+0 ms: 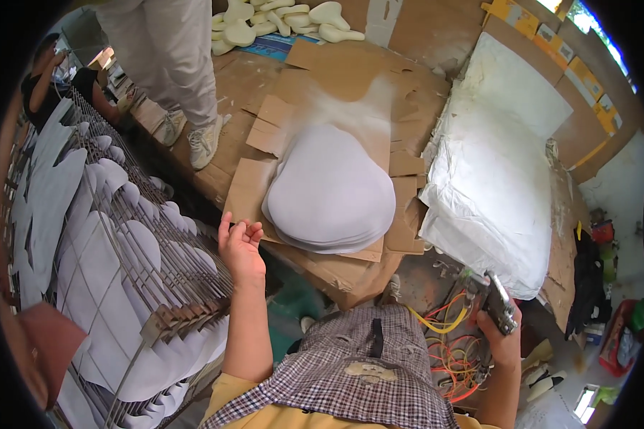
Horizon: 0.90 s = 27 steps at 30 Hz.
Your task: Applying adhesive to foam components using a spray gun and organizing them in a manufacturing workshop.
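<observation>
On a cardboard sheet (pixel 275 118) in front of me lies a stack of pale grey, rounded triangular pieces (pixel 329 186), their edges slightly out of line. My left hand (pixel 242 247) is raised just left of the stack, palm up, fingers loosely curled and apart, holding nothing. At the lower right my right hand (pixel 504 329) is wrapped round a metal spray gun (pixel 495 300). A yellow hose (pixel 444 327) runs near the gun. White overspray dusts the cardboard beyond the stack.
Wire racks (pixel 164 236) holding many grey pieces stand at my left. A person in light trousers (pixel 168 57) stands at the far left of the table. Cream padded shapes (pixel 286 18) lie at the back. A white-covered block (pixel 490 171) is at the right; orange hoses (pixel 454 365) tangle below.
</observation>
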Motion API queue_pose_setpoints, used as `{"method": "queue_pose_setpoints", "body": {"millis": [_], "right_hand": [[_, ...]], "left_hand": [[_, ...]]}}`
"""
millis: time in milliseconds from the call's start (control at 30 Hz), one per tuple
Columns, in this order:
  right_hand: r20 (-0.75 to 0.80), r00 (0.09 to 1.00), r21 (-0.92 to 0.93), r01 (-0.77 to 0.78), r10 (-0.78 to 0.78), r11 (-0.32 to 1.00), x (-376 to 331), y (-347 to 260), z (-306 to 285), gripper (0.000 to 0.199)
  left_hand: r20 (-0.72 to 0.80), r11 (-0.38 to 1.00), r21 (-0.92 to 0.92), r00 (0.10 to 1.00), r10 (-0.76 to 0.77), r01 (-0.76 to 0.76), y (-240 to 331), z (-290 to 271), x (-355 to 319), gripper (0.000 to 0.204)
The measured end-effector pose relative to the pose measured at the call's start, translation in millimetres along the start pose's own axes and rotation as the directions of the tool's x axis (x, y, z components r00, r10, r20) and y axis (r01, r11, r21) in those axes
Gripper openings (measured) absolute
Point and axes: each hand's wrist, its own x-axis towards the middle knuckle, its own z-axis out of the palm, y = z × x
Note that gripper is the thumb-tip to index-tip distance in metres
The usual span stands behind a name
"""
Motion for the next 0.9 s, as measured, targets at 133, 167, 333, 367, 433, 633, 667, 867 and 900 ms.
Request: {"method": "queue_pose_setpoints", "body": {"millis": [133,167,333,367,433,633,667,867,900], "right_hand": [[0.154,0.985,0.052,-0.089,0.080,0.995,-5.5,-4.1,5.6,0.056],[0.219,0.971,0.086,-0.118,0.097,0.989,-4.2,-2.2,7.0,0.058],[0.370,0.929,0.151,-0.081,0.020,0.985,23.4,-5.3,28.8,0.056],[0.375,0.927,0.152,-0.080,0.017,0.985,29.3,-3.9,30.5,0.056],[0.247,0.969,0.198,-0.071,0.020,0.978,41.0,-2.5,34.4,0.055],[0.143,0.985,0.215,0.061,-0.093,0.975,62.6,-22.5,32.9,0.053],[0.140,0.987,0.184,0.056,-0.083,0.981,65.4,-22.9,30.5,0.054],[0.309,0.949,0.021,-0.064,0.054,0.998,43.0,-5.0,-4.1,0.055],[0.301,0.952,0.020,-0.067,0.058,0.998,42.5,-6.7,-6.0,0.055]], "left_hand": [[-0.022,0.998,0.041,0.999,-0.037,0.038,-19.1,-7.8,6.9,0.043],[-0.024,0.998,0.041,0.999,-0.035,0.036,-22.9,-10.3,8.5,0.043],[-0.068,0.991,0.114,0.996,-0.066,0.073,-38.9,-21.3,12.8,0.042],[-0.075,0.987,0.135,0.994,-0.075,0.084,-40.6,-22.8,13.1,0.041],[-0.093,0.985,0.145,0.993,-0.079,0.092,-46.6,-24.8,14.2,0.039],[-0.022,0.841,0.517,0.985,-0.171,0.158,-78.9,-32.1,34.6,0.037],[0.008,0.812,0.569,0.986,-0.165,0.131,-88.8,-39.0,42.8,0.035],[0.145,0.247,0.957,0.989,0.042,-0.151,-120.0,-48.1,67.7,0.040],[0.150,0.247,0.957,0.988,0.035,-0.154,-119.3,-42.1,66.3,0.040]]}}
